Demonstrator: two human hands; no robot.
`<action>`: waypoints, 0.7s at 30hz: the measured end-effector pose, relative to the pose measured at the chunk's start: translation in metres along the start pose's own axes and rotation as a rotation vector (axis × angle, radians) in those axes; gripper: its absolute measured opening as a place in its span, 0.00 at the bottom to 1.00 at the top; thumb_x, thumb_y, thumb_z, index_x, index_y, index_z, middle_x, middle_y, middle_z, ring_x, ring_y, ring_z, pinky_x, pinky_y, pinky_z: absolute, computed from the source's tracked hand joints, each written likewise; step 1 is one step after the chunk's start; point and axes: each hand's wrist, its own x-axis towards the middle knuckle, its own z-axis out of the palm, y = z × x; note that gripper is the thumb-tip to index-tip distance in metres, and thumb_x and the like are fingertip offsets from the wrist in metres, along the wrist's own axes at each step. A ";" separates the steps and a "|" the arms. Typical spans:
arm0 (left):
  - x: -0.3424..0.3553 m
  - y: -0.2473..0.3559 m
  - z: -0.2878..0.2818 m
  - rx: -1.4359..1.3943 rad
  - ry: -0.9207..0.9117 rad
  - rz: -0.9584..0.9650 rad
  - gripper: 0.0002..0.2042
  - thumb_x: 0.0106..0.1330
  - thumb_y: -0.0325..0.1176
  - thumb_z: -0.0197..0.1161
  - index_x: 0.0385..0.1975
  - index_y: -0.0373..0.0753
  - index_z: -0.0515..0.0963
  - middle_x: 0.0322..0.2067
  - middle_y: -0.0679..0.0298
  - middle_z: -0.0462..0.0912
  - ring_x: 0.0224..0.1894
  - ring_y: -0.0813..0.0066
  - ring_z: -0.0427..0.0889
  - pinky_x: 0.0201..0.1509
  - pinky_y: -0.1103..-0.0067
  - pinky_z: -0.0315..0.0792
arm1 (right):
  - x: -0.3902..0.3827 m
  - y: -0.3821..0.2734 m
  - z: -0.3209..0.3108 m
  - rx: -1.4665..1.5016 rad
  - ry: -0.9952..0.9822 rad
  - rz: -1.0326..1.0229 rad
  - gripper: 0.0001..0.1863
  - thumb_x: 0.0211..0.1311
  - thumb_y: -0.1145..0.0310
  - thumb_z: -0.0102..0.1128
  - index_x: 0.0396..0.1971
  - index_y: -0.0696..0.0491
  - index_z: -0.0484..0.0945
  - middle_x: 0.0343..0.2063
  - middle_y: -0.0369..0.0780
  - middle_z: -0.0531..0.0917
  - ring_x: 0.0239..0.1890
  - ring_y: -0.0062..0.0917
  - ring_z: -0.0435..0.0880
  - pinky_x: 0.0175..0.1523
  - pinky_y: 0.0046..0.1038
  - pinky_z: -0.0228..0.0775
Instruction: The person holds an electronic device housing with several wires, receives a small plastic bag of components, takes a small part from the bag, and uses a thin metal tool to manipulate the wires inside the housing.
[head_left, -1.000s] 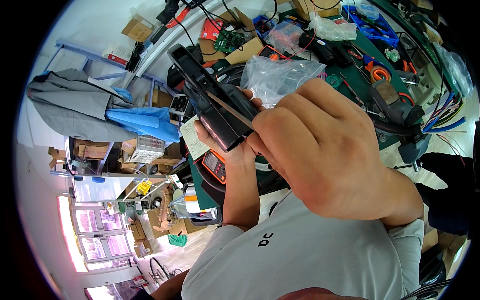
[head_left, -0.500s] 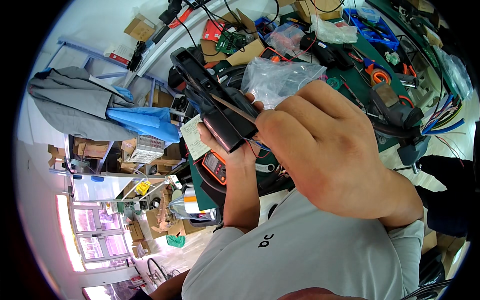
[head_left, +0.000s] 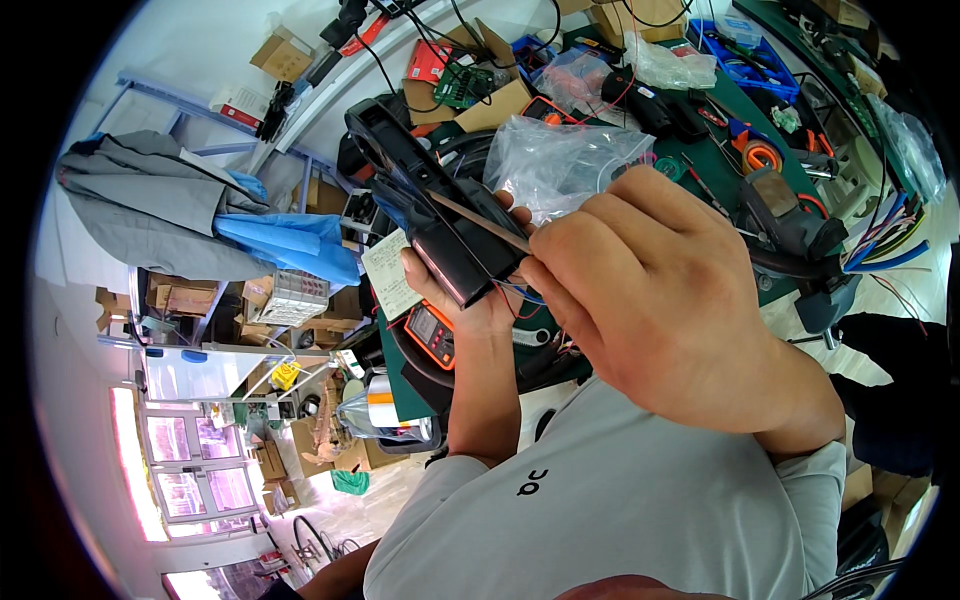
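My left hand is wrapped from below around a long black plastic housing, held tilted above the bench. The housing has a hollow upper end, and thin red and blue wires show by its lower end. My right hand is closed in a pinch on a slim, brownish pointed tool; whether it is tweezers or a pick I cannot tell. Its tip lies at the inside of the housing. The right fingertips are mostly hidden behind the hand.
Behind the housing lies a clear plastic bag on the green bench. An orange multimeter and a handwritten paper are beside my left hand. Thick cable ends, orange-handled tools and a blue tray stand to the right.
My right hand has shifted slightly right, drawing the slim tool back a little, so more of its length shows. The left hand and the housing have barely moved.
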 end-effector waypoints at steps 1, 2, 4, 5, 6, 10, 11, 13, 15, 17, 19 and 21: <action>0.002 0.000 -0.005 0.028 -0.002 -0.001 0.44 0.55 0.74 0.48 0.58 0.38 0.67 0.48 0.45 0.76 0.44 0.50 0.81 0.46 0.62 0.80 | 0.000 0.000 0.000 -0.002 -0.004 0.006 0.13 0.41 0.78 0.69 0.27 0.57 0.74 0.21 0.39 0.73 0.22 0.32 0.70 0.26 0.29 0.64; 0.002 0.000 -0.008 0.027 -0.007 -0.003 0.44 0.55 0.74 0.48 0.58 0.38 0.67 0.48 0.45 0.76 0.45 0.50 0.81 0.46 0.62 0.80 | 0.000 0.000 0.000 -0.002 -0.004 0.012 0.13 0.41 0.78 0.69 0.27 0.56 0.74 0.21 0.39 0.73 0.22 0.32 0.70 0.26 0.29 0.64; 0.000 0.001 0.000 -0.005 -0.021 -0.010 0.44 0.54 0.74 0.48 0.58 0.38 0.67 0.48 0.45 0.76 0.45 0.50 0.81 0.45 0.62 0.80 | -0.001 0.000 0.000 -0.007 -0.010 0.024 0.12 0.42 0.78 0.69 0.26 0.56 0.73 0.21 0.39 0.73 0.22 0.32 0.70 0.26 0.29 0.64; 0.000 0.000 -0.001 -0.007 -0.017 -0.012 0.45 0.54 0.74 0.48 0.58 0.38 0.67 0.48 0.45 0.76 0.45 0.50 0.81 0.45 0.61 0.80 | -0.002 0.000 -0.001 -0.014 -0.015 0.030 0.12 0.43 0.77 0.69 0.26 0.56 0.73 0.20 0.39 0.73 0.22 0.32 0.70 0.25 0.29 0.63; 0.000 0.000 -0.001 -0.008 -0.014 -0.015 0.45 0.54 0.74 0.47 0.58 0.38 0.67 0.48 0.45 0.76 0.45 0.50 0.81 0.45 0.61 0.80 | -0.002 0.001 0.000 -0.017 -0.015 0.035 0.12 0.43 0.77 0.69 0.25 0.56 0.72 0.20 0.39 0.73 0.21 0.32 0.70 0.25 0.29 0.63; -0.001 -0.001 -0.011 0.033 -0.010 -0.016 0.45 0.54 0.74 0.47 0.58 0.38 0.66 0.48 0.45 0.76 0.45 0.50 0.81 0.45 0.61 0.80 | -0.004 0.002 0.001 -0.016 -0.012 0.053 0.12 0.45 0.76 0.69 0.24 0.54 0.71 0.20 0.37 0.73 0.21 0.31 0.69 0.25 0.29 0.63; -0.001 -0.001 -0.011 0.032 -0.010 -0.015 0.45 0.55 0.74 0.47 0.58 0.38 0.66 0.48 0.45 0.76 0.45 0.49 0.81 0.45 0.61 0.80 | -0.004 0.002 -0.001 -0.015 -0.024 0.065 0.12 0.45 0.76 0.69 0.23 0.54 0.71 0.19 0.37 0.73 0.21 0.31 0.69 0.25 0.29 0.63; -0.002 -0.001 -0.013 0.039 0.003 -0.007 0.44 0.55 0.74 0.47 0.58 0.38 0.66 0.48 0.45 0.76 0.45 0.49 0.80 0.45 0.60 0.80 | -0.004 0.001 -0.001 -0.004 -0.039 0.082 0.12 0.45 0.76 0.69 0.24 0.54 0.71 0.20 0.37 0.73 0.21 0.31 0.69 0.25 0.29 0.63; -0.003 -0.001 -0.010 -0.003 -0.014 0.013 0.44 0.56 0.74 0.46 0.59 0.39 0.66 0.48 0.45 0.75 0.46 0.48 0.80 0.45 0.60 0.79 | -0.004 0.001 -0.001 0.014 -0.044 0.092 0.11 0.45 0.76 0.69 0.24 0.54 0.72 0.20 0.37 0.74 0.21 0.31 0.69 0.25 0.29 0.63; -0.002 -0.002 0.001 -0.109 -0.075 0.037 0.43 0.57 0.73 0.46 0.59 0.39 0.65 0.49 0.44 0.75 0.46 0.48 0.80 0.46 0.59 0.79 | -0.005 0.003 0.001 0.013 -0.030 0.080 0.11 0.45 0.76 0.69 0.25 0.54 0.73 0.20 0.37 0.74 0.22 0.31 0.69 0.26 0.29 0.64; -0.002 -0.001 0.003 -0.144 -0.091 0.025 0.42 0.57 0.72 0.47 0.60 0.40 0.65 0.50 0.44 0.75 0.47 0.47 0.80 0.47 0.59 0.79 | -0.005 0.003 0.002 0.015 -0.020 0.075 0.11 0.45 0.77 0.69 0.26 0.54 0.73 0.21 0.37 0.74 0.23 0.31 0.70 0.27 0.29 0.64; -0.002 0.000 0.002 -0.170 -0.109 0.018 0.42 0.57 0.71 0.48 0.60 0.40 0.65 0.50 0.44 0.74 0.48 0.47 0.79 0.48 0.59 0.79 | -0.005 0.002 0.002 0.018 -0.019 0.073 0.11 0.45 0.77 0.68 0.27 0.55 0.74 0.21 0.37 0.74 0.23 0.32 0.70 0.28 0.29 0.64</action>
